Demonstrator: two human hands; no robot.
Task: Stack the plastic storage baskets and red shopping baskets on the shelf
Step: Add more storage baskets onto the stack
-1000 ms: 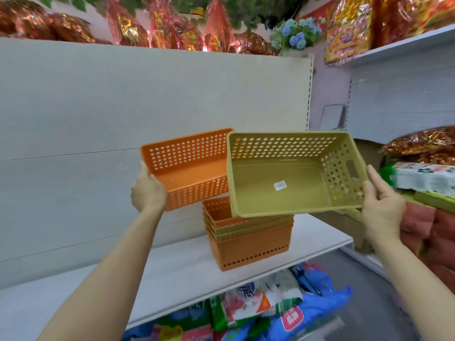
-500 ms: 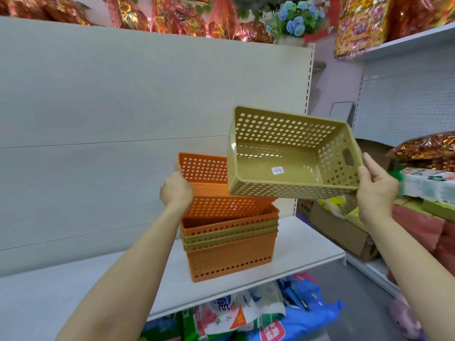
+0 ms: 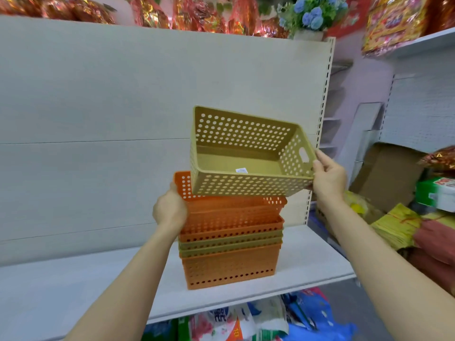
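Observation:
A stack of nested perforated baskets (image 3: 231, 264), orange and olive, stands on the white shelf (image 3: 86, 286). My left hand (image 3: 170, 210) grips the left end of an orange basket (image 3: 231, 207) that sits in the top of the stack, slightly raised. My right hand (image 3: 328, 178) holds the right end of an olive-green basket (image 3: 246, 185), tilted toward me, just above the orange one. A small white label lies on its floor.
The shelf's grey back panel (image 3: 123, 107) rises behind the stack. A cardboard box (image 3: 386, 173) and stacked packets (image 3: 430, 232) fill the right-hand shelving. Foil-wrapped goods (image 3: 197, 13) line the top. Bagged goods (image 3: 258, 323) lie below the shelf.
My left hand has lowered the orange basket into the top of the stack. My right hand has brought the olive basket left and down, over the stack.

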